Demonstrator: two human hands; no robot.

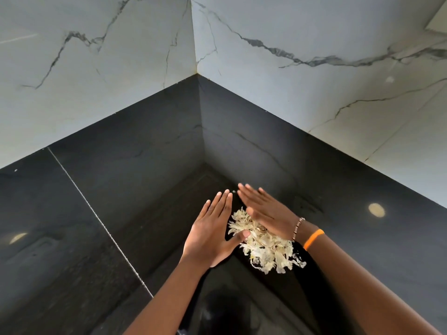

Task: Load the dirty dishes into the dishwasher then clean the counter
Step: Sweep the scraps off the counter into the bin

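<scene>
1. A heap of pale, dry peelings (263, 245) is seen on the black counter (72, 238), near its corner.
2. The heap is flanked by both hands, fingers straight (nothing is gripped): the left hand (212, 233) with its thumb touching the peelings, the right hand (266, 211) laid over them.
3. An orange wristband (313, 239) and a beaded bracelet (298, 227) are worn on the right wrist.
4. White veined marble walls (314, 32) are seen above a black upstand.
</scene>
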